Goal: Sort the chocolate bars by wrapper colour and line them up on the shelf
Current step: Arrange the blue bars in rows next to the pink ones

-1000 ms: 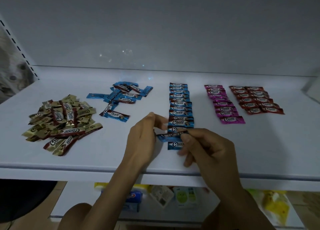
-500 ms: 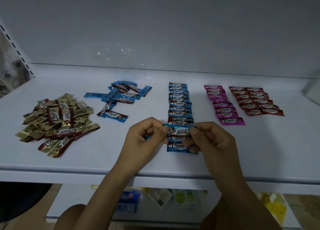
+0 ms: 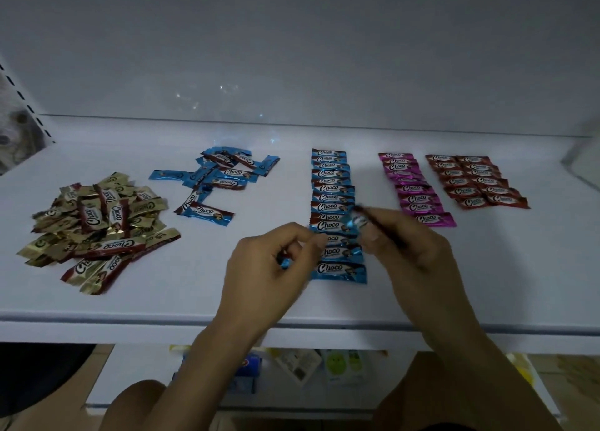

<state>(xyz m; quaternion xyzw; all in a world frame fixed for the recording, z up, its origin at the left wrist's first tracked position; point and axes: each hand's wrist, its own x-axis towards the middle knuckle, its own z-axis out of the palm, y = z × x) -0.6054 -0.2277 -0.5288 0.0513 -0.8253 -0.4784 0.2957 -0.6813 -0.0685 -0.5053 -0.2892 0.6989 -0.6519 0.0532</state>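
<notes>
Left hand (image 3: 272, 262) fingers curled, possibly pinching, view blurry; right hand (image 3: 412, 255) pinches blue bar (image 3: 355, 221); forearms converge.

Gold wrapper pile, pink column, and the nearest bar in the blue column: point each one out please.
gold wrapper pile (image 3: 97, 223), head view, middle of the heap.
pink column (image 3: 417, 198), head view, a bar midway down.
nearest blue bar (image 3: 337, 270), head view, centre of its wrapper.

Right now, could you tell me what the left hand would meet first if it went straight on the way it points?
Pointing right, the left hand would first meet the row of blue bars, probably almost at once.
</notes>
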